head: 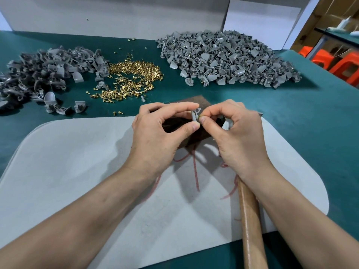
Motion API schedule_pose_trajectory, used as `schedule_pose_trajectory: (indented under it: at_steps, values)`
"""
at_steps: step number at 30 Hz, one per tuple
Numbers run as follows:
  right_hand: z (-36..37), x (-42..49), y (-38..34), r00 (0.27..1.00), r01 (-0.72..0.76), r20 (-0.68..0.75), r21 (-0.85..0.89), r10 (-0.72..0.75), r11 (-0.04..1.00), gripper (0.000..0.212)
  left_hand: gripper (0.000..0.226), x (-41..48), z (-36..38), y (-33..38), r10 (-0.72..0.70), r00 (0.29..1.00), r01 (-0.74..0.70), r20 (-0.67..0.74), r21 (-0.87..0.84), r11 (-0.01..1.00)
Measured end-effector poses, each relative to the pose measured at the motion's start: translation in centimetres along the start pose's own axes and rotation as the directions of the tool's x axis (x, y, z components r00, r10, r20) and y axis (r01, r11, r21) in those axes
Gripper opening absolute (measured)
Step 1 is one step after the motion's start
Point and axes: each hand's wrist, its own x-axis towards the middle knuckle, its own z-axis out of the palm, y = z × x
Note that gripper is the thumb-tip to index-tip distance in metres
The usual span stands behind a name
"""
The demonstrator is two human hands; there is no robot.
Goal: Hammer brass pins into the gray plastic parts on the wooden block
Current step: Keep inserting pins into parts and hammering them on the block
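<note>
My left hand [161, 131] pinches a small gray plastic part [195, 114] between thumb and fingers, held above the dark wooden block [191, 101]. My right hand [235, 133] pinches a brass pin [199, 117] at the part's side. The right hand's other fingers curl over a hammer whose wooden handle [250, 220] runs down under the wrist; the hammer head is mostly hidden. The hands cover most of the block.
A heap of brass pins [130, 78] lies at the table's middle back. Gray plastic parts sit in a pile on the left [44, 72], with a bigger pile on the right [229, 57]. A pale mat [77, 162] with red marks covers the green tabletop [310, 123]. Orange stools [340, 63] stand far right.
</note>
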Motion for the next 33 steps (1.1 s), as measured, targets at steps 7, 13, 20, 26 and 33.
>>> schedule_pose_trajectory:
  at_steps: [7,13,20,26,33]
  values:
    - [0.04,0.10,-0.02,1.000,0.014,-0.002,0.014,-0.014,1.000,0.011,0.035,0.11,-0.09,0.01,0.009,1.000,-0.009,0.007,0.040,0.999]
    - [0.05,0.07,0.00,1.000,-0.025,0.012,0.056,0.024,0.998,0.011,0.034,-0.04,-0.01,-0.09,-0.006,1.000,0.006,0.003,0.021,1.000]
    - [-0.18,0.32,0.18,0.993,-0.097,0.085,0.257,0.077,0.961,0.019,0.034,-0.11,0.03,-0.32,-0.030,1.000,0.030,-0.003,-0.037,0.999]
    - [-0.13,0.41,0.42,0.993,-0.110,0.063,0.261,0.097,0.959,0.021,0.034,-0.15,0.00,-0.30,-0.028,1.000,0.028,0.008,-0.034,0.999]
    - [-0.11,0.36,0.58,0.994,-0.098,0.064,0.278,0.083,0.956,0.017,0.033,-0.30,-0.04,-0.14,-0.049,0.999,0.049,0.016,-0.054,0.997]
